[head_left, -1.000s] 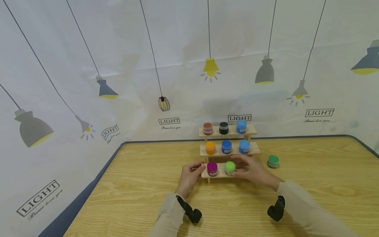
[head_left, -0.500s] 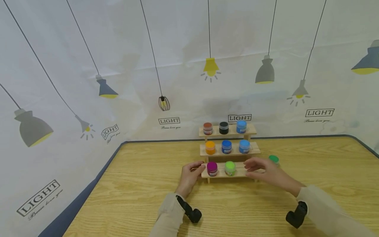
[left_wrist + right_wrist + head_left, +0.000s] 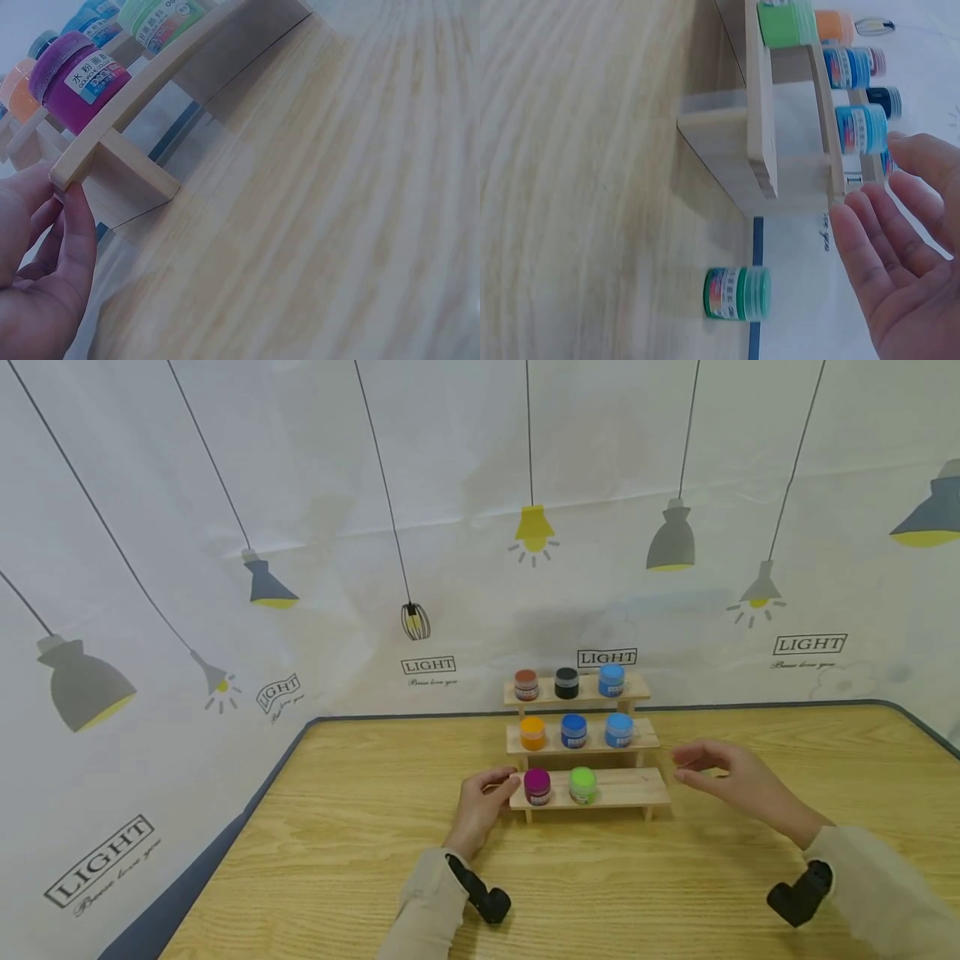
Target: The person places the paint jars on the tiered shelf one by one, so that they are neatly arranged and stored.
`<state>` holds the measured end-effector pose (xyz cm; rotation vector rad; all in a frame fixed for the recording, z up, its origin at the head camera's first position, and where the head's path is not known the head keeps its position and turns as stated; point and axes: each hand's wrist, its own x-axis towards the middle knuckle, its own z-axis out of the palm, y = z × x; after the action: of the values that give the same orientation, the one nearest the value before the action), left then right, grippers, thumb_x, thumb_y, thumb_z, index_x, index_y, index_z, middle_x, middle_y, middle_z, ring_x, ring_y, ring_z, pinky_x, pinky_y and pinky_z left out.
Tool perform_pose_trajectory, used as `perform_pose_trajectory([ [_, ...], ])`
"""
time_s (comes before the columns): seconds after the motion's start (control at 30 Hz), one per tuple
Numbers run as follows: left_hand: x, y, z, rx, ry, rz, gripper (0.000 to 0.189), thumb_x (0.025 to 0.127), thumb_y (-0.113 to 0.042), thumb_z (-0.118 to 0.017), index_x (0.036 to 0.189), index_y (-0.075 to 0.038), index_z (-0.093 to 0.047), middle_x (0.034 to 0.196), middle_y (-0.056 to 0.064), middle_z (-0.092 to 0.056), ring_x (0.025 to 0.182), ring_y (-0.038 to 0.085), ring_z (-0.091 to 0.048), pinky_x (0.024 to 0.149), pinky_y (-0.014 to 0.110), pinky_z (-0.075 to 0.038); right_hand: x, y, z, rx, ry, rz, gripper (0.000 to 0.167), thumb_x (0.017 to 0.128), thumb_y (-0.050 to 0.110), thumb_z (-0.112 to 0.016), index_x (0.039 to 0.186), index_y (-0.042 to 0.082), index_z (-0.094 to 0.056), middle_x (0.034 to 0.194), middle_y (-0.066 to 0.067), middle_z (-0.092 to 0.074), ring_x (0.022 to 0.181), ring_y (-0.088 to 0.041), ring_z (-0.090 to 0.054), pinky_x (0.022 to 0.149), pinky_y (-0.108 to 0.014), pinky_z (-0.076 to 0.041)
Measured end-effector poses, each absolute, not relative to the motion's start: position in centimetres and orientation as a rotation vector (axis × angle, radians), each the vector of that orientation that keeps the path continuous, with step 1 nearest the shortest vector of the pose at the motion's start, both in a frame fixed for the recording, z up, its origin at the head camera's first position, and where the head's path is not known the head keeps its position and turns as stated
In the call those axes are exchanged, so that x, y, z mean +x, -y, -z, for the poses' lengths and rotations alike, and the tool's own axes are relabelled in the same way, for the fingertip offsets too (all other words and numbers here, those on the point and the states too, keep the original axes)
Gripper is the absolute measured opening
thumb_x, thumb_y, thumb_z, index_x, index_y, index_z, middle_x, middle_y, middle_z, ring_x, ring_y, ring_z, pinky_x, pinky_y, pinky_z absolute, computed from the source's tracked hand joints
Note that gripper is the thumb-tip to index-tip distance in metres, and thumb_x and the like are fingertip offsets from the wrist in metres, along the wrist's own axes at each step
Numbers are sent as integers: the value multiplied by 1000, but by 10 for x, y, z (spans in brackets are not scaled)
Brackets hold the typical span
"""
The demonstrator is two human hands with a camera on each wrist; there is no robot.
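A three-step wooden stand (image 3: pixel 630 788) holds small gouache paint jars on the table. My left hand (image 3: pixel 478 810) grips the left end of its lowest step, thumb and fingers at the board's corner in the left wrist view. On that step sit a purple jar (image 3: pixel 537 787) and a lime-green jar (image 3: pixel 582 786), with bare board to their right. My right hand (image 3: pixel 738 785) is off the stand's right end, fingers apart and holding nothing. A dark green jar (image 3: pixel 736 293) stands on the table beyond the stand's end; the right hand hides it in the head view.
Orange (image 3: pixel 532 733), dark blue (image 3: pixel 573 732) and light blue (image 3: pixel 619 731) jars stand on the middle step. Red-brown (image 3: pixel 527 685), black (image 3: pixel 567 683) and light blue jars (image 3: pixel 611 681) fill the top one. Behind the table hangs a lamp-printed backdrop (image 3: pixel 465 568).
My right hand has let go of the lime-green jar, leaving it on the lowest step, and moved right to in front of the dark green jar. The left hand keeps its place.
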<state>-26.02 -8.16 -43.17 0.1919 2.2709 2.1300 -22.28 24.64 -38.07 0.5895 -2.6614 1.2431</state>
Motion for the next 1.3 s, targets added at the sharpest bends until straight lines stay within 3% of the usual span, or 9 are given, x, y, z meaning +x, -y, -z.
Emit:
perform_pose_trajectory([
  [0.3,-273,83,451,160,-2255,-2144,31,85,-18,-61,109,2,-61,102,12,-61,78,12,-56,63,26,-50,-235,-264,380,498,2623,-1151,28,87,18,-59,108,0,-58,100,-17,-60,80,3,-53,65,-25,-47],
  [0.73,-275,83,453,143,-2287,-2124,30,84,-18,-61,108,0,-63,101,11,-61,79,12,-56,64,26,-50,-252,-277,396,377,2625,-1141,33,86,21,-59,110,-2,-56,102,-20,-59,78,3,-52,62,-22,-47],
  [0.83,-275,83,454,157,-2289,-2126,30,85,-18,-61,108,1,-62,101,11,-61,78,12,-56,63,26,-50,-254,-279,401,345,2645,-1150,36,87,22,-59,112,-3,-55,104,-22,-58,81,-4,-55,63,-24,-48],
  [1.03,-275,83,453,156,-2291,-2129,30,85,-18,-61,108,1,-62,100,11,-61,78,11,-56,63,25,-50,-258,-279,408,292,2672,-1166,40,88,24,-57,114,-6,-52,106,-24,-56,89,-31,-55,69,-37,-49],
  [1.3,-274,83,452,171,-2288,-2137,31,85,-18,-61,109,2,-62,101,12,-61,78,12,-56,63,25,-50,-259,-277,418,317,2709,-1319,48,88,26,-57,120,-8,-46,114,-27,-49,99,-38,-49,72,-38,-48],
])
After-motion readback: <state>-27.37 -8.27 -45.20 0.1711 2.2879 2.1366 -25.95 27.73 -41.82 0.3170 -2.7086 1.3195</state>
